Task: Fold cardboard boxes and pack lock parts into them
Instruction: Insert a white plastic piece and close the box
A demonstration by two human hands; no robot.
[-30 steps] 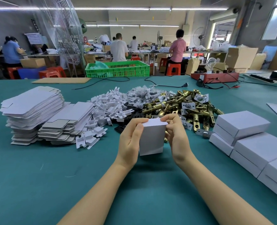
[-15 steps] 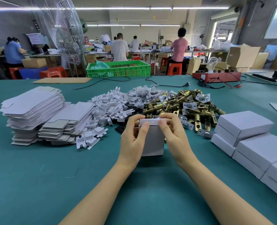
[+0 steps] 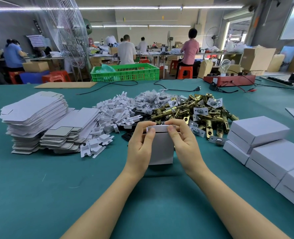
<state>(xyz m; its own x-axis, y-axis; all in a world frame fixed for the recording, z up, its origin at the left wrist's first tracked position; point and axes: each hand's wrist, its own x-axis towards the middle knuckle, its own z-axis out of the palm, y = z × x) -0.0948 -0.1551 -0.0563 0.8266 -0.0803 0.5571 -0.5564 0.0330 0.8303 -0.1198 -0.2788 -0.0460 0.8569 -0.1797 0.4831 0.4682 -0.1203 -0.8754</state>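
1. Now the white box (image 3: pixel 160 149) stands upright on the green table (image 3: pixel 39 195), directly in front of the brass latch pile (image 3: pixel 194 112). One second ago the top flap was flat under both hands; it has since been lifted slightly, and both thumbs now sit on its front lip.
2. Grip state: the left hand (image 3: pixel 140 149) wraps the box's left side, thumb pressing the flap (image 3: pixel 157 128); the right hand (image 3: pixel 185 145) does the same on the right. Both hold the box firmly, fingers curled.
3. Judgement: the closing tuck is in progress. The box contents are not visible, so whether a lock part is already inside cannot be told.
4. Surroundings, relative to the latch pile:
   - Far left: the stack of flat box blanks (image 3: pixel 34 116).
   - Right: the finished white boxes (image 3: pixel 267 149), stacked in rows.
   - Immediately left: the white plastic inserts (image 3: pixel 115 112).
   - Behind and left: small bagged parts (image 3: pixel 149 100).
5. Obstructions: loose latches lie touching or just behind the box. The finished stack is near the right forearm; a wide sweep could disturb it.
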